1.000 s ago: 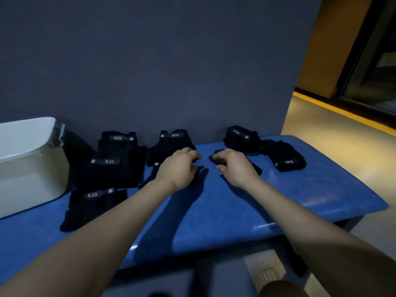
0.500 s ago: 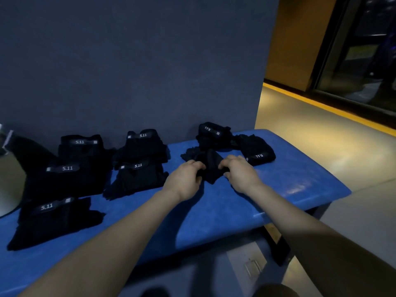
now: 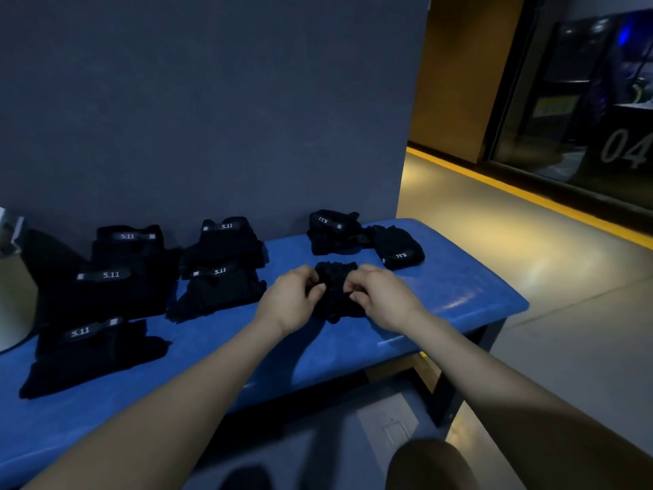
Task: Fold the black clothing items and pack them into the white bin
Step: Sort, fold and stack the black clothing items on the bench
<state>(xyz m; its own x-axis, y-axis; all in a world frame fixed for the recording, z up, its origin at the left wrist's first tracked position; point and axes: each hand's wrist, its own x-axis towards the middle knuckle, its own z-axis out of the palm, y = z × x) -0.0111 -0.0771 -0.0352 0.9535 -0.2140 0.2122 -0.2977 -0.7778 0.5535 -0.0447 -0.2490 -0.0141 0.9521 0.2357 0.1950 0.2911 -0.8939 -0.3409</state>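
Head view: the left hand [image 3: 291, 301] and right hand [image 3: 383, 298] pinch a crumpled black garment [image 3: 334, 288] with curled fingers, mid-counter toward the right end of the blue counter [image 3: 470, 288]. Folded black items [image 3: 109, 277] lie toward the left end. The white bin [image 3: 14, 295] sits at the left edge.

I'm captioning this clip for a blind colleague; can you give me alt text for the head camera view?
Both hands, left hand and right hand, pinch a crumpled black garment over a blue bench. Seven more black garments with 5.11 labels lie along the grey wall, and the white bin shows at the left edge.
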